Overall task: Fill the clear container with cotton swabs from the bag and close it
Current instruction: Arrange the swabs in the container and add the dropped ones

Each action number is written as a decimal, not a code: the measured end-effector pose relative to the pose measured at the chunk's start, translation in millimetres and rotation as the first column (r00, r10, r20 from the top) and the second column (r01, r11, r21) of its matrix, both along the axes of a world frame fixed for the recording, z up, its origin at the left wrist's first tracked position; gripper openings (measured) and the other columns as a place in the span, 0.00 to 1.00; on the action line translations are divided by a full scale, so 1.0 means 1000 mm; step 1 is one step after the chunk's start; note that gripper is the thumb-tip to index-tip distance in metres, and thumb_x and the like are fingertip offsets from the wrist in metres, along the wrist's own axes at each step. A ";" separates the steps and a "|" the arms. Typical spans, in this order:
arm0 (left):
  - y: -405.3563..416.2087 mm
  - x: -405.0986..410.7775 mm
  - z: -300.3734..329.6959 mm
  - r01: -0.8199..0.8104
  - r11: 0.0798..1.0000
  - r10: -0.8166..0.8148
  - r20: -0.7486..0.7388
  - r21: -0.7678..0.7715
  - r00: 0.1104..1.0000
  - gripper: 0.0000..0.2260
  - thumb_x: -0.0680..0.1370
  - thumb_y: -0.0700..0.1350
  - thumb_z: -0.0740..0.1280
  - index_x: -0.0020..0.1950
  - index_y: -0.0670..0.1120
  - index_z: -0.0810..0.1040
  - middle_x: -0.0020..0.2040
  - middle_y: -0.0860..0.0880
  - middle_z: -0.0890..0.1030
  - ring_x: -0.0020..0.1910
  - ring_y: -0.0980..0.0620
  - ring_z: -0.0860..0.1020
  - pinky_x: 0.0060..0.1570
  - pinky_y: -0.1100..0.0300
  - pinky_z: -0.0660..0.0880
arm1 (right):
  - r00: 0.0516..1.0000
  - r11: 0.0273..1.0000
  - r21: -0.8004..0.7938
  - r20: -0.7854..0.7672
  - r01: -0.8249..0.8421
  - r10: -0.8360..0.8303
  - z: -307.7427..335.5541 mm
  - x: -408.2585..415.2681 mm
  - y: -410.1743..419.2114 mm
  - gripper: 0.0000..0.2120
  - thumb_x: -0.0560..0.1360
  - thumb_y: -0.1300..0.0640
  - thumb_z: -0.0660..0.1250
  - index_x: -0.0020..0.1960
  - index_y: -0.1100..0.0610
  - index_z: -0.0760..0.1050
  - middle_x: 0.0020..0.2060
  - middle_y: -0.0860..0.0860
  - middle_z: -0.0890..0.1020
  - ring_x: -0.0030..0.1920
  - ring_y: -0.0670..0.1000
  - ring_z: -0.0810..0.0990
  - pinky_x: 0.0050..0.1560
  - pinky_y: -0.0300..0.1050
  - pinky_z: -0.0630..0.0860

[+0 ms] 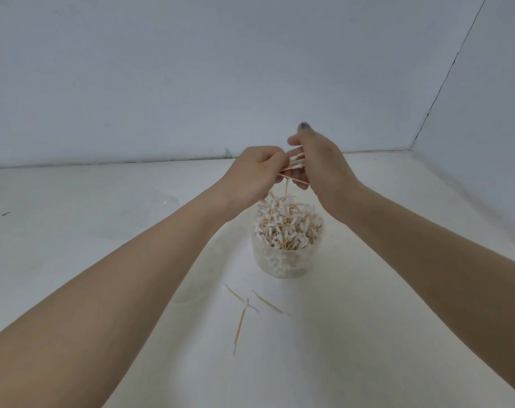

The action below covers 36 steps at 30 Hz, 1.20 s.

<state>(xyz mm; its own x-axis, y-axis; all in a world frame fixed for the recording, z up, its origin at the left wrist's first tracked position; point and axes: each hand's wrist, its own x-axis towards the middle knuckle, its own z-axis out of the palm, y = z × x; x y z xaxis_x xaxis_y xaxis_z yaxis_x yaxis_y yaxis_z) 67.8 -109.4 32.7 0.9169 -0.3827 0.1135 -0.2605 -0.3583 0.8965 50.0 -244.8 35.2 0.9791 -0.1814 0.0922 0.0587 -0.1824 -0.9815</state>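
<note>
Clear container [285,257] at centre: translucent plastic, frosted and faintly cloudy, smooth-walled. Packed inside and heaped above the rim, cotton swabs [288,222]: pale wooden sticks, matt, tipped with fluffy white cotton. Same wood and cotton in the small bunch [294,164] pinched between left hand [256,172] and right hand [324,169] at 12 o'clock of the container. Three loose swabs [250,307] at 6 o'clock, thin matt wood. Table [103,216]: white, smooth, dull finish. Wall [191,69]: pale, matt, flat-painted look.
</note>
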 end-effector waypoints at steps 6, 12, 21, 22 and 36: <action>-0.001 0.002 -0.004 0.036 0.997 -0.043 0.117 0.061 0.992 0.19 0.85 0.44 0.57 0.34 0.44 0.70 0.27 0.57 0.72 0.29 0.55 0.67 0.33 0.61 0.65 | 1.000 0.994 -0.106 -0.026 0.011 -0.014 -0.007 0.010 0.014 0.22 0.84 0.40 0.49 0.50 0.54 0.74 0.47 0.51 0.81 0.50 0.51 0.82 0.56 0.50 0.75; 0.006 0.012 -0.007 0.002 1.000 -0.002 0.030 0.004 1.000 0.20 0.86 0.51 0.58 0.36 0.47 0.74 0.31 0.56 0.73 0.31 0.56 0.69 0.32 0.63 0.69 | 0.997 0.983 -0.178 0.048 -0.048 0.057 -0.005 0.005 0.006 0.20 0.85 0.45 0.52 0.51 0.60 0.73 0.39 0.52 0.80 0.31 0.51 0.80 0.31 0.46 0.76; 0.004 0.014 0.000 -0.082 0.984 0.045 -0.229 -0.156 0.972 0.10 0.84 0.44 0.56 0.43 0.46 0.67 0.34 0.50 0.71 0.26 0.54 0.64 0.27 0.64 0.67 | 0.988 0.988 -0.020 0.044 0.152 -0.151 -0.005 0.018 0.010 0.17 0.83 0.49 0.59 0.39 0.55 0.64 0.27 0.50 0.70 0.23 0.48 0.68 0.28 0.43 0.65; 0.003 0.015 0.001 -0.086 0.980 0.041 -0.242 -0.181 0.969 0.10 0.84 0.42 0.55 0.42 0.46 0.66 0.33 0.49 0.70 0.26 0.54 0.63 0.25 0.64 0.66 | 0.990 0.989 -0.040 0.026 0.141 -0.140 -0.005 0.019 0.013 0.17 0.83 0.48 0.57 0.38 0.55 0.63 0.28 0.51 0.70 0.24 0.49 0.67 0.29 0.44 0.65; 0.004 0.028 -0.002 -0.161 0.987 0.160 0.097 0.001 0.982 0.08 0.86 0.45 0.57 0.49 0.44 0.70 0.40 0.48 0.78 0.27 0.61 0.72 0.29 0.65 0.71 | 0.985 0.985 0.126 -0.112 -0.117 0.132 0.005 0.014 0.002 0.11 0.82 0.55 0.64 0.43 0.59 0.71 0.31 0.51 0.74 0.26 0.47 0.73 0.26 0.38 0.69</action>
